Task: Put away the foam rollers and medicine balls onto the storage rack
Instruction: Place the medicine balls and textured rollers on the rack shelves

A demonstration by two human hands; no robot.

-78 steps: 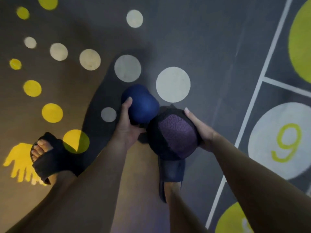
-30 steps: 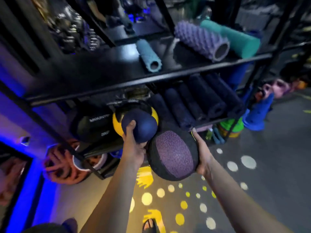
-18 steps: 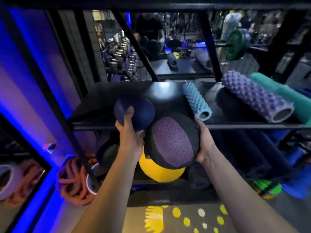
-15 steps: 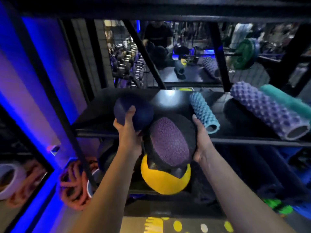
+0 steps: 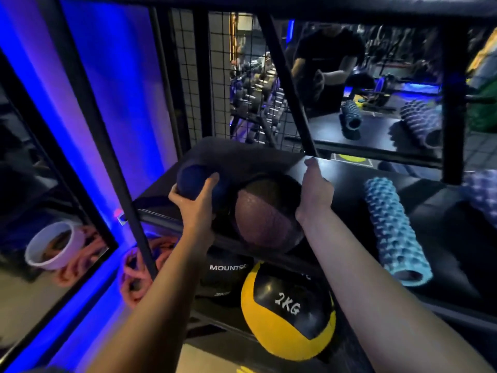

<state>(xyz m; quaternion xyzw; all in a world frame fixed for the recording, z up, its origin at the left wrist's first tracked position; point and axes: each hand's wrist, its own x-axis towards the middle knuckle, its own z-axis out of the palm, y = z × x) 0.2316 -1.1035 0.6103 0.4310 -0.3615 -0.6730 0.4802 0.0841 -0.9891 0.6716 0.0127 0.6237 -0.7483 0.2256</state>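
My left hand [image 5: 197, 201] grips a small dark blue ball [image 5: 189, 181] at the left front edge of the black rack shelf [image 5: 341, 173]. My right hand [image 5: 313, 193] holds the right side of a bigger black and purple medicine ball [image 5: 265, 219], which overlaps the shelf's front rail. The two balls touch each other. A light blue knobbly foam roller [image 5: 395, 232] lies on the same shelf to the right.
On the shelf below sit a yellow and black 2KG ball [image 5: 287, 305] and a black ball marked MOUNTSE [image 5: 227, 275]. A black upright post [image 5: 107, 157] stands just left of my left hand. A mirror behind the rack reflects a person [image 5: 326, 65]. Orange rope coils [image 5: 134, 275] lie low on the left.
I have lifted both balls from the floor up to the rack and moved them forward to the middle shelf's front edge; my view has come closer to the shelf.
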